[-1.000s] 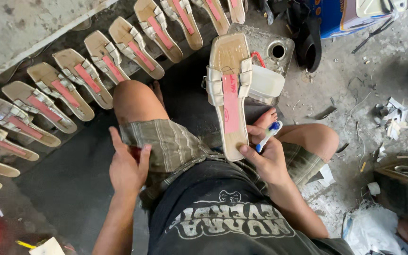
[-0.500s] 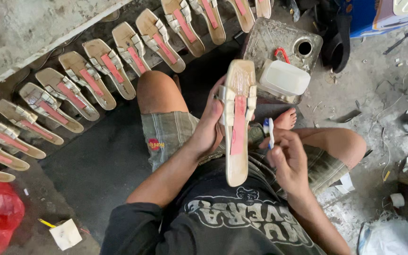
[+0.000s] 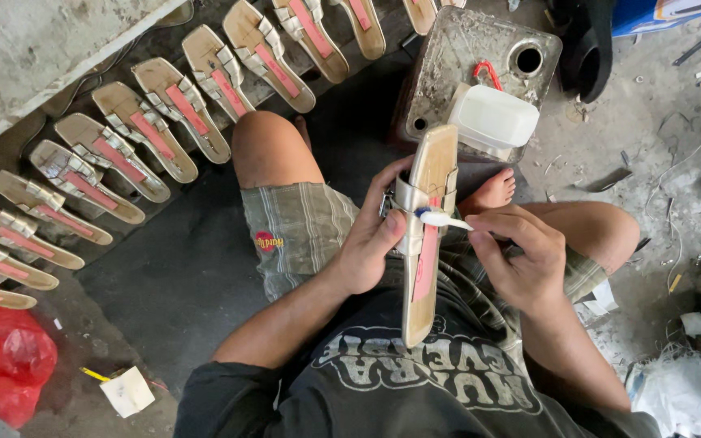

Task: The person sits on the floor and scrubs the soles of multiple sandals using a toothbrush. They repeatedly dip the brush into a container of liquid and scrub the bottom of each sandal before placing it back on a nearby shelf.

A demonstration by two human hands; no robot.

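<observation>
- The left hand (image 3: 371,243), resting on the thigh a second ago, now clamps the sandal (image 3: 425,235) upright over the lap.
- The right hand (image 3: 521,255) pinches a small brush (image 3: 441,218), whose white tip has come onto the sandal's strap.
- One white tub (image 3: 492,120) sits on one metal can (image 3: 480,73).
- Twelve sandals (image 3: 164,122) line the floor's far-left edge.
- One red bag (image 3: 2,365) lies at the near-left corner.

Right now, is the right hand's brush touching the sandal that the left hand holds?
Yes, the right hand holds a small brush whose tip lies on the sandal gripped by the left hand.
</observation>
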